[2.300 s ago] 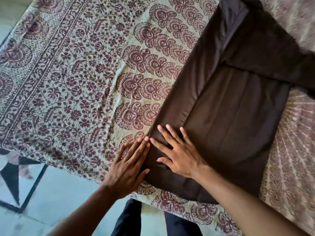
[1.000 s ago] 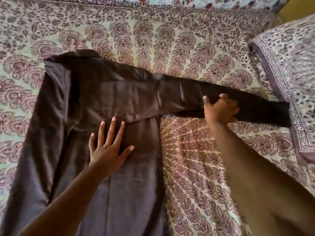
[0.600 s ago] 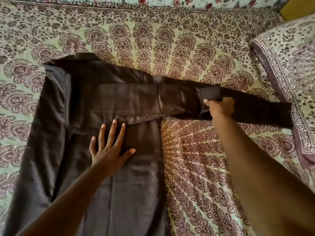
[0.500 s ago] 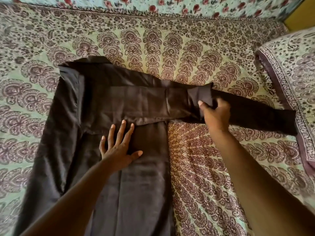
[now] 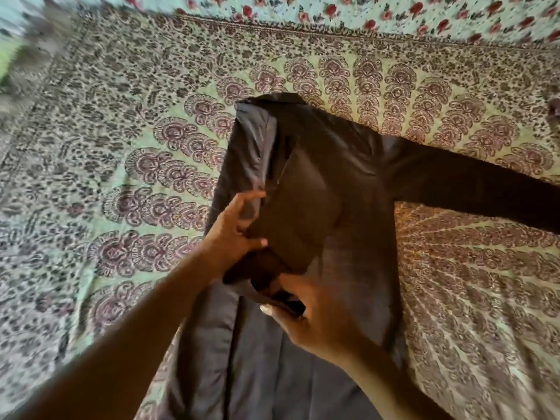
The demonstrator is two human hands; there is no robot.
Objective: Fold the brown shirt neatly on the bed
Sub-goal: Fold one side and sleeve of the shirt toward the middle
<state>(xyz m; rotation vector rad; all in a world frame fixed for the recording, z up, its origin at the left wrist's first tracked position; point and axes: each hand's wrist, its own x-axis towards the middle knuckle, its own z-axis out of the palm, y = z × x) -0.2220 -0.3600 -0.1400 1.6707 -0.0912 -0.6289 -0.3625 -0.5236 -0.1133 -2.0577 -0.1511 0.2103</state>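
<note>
The brown shirt lies lengthwise on the patterned bedspread, collar end far from me. One sleeve is folded back across the chest, and its cuff end sits near the shirt's left edge. My left hand grips the edge of that folded sleeve with thumb and fingers. My right hand pinches the sleeve's cuff just below it. The other sleeve stretches out to the right across the bed.
A floral sheet with red roses runs along the far side of the bed. The bedspread's darker border marks the left side. A dark bit of pillow edge shows at far right.
My right hand has carried the sleeve from the right over onto the shirt body. My left hand has left its flat press and taken hold of the sleeve. The view has shifted left.
</note>
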